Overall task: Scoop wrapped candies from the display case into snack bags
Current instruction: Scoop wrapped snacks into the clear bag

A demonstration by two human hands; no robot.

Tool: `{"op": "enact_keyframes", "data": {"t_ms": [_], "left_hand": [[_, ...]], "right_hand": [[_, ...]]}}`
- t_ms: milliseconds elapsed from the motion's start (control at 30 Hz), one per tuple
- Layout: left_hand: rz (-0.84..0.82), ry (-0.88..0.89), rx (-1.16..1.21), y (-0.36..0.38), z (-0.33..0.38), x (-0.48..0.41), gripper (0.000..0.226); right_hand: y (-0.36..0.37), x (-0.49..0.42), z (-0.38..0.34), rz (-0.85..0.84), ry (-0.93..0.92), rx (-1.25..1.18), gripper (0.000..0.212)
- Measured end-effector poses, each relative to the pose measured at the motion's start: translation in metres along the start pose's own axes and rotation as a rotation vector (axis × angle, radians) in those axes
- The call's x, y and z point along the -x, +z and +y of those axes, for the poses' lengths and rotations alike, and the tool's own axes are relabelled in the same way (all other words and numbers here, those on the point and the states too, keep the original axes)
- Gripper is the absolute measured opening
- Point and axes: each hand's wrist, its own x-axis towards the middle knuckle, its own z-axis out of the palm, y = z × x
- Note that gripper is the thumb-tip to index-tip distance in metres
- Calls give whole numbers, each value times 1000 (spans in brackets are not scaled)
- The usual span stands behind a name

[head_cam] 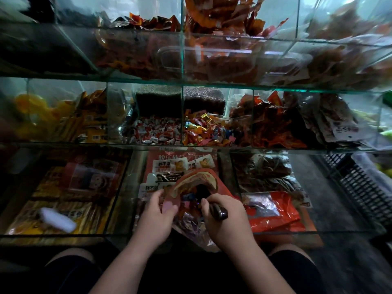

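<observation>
Glass display case (275, 148): mixed wrapped candies (203, 130) fill one middle compartment, red-and-white candies (154, 132) the next leftward; in front, an open red snack bag (197, 182) holds candies; left hand (157, 215) pinches its rim; right hand (227, 217) grips a dark scoop (218, 211) at its mouth.

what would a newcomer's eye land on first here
At bottom centre, the left hand holds open a red snack bag while the right hand grips a dark scoop handle at its mouth. Above them, on the middle shelf, bright mixed wrapped candies sit beside red-and-white candies.
</observation>
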Motion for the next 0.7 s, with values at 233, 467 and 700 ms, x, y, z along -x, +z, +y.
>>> {"op": "enact_keyframes", "data": {"t_ms": [233, 467, 700], "left_hand": [[-156, -26, 268, 8, 4, 7, 30], [-100, 11, 336, 4, 7, 11, 28], [-30, 21, 326, 3, 2, 5, 29]], "right_hand": [[-3, 5, 7, -20, 128, -199, 25], [7, 6, 12, 98, 396, -568, 23], [-18, 8, 29, 104, 773, -965, 32]]}}
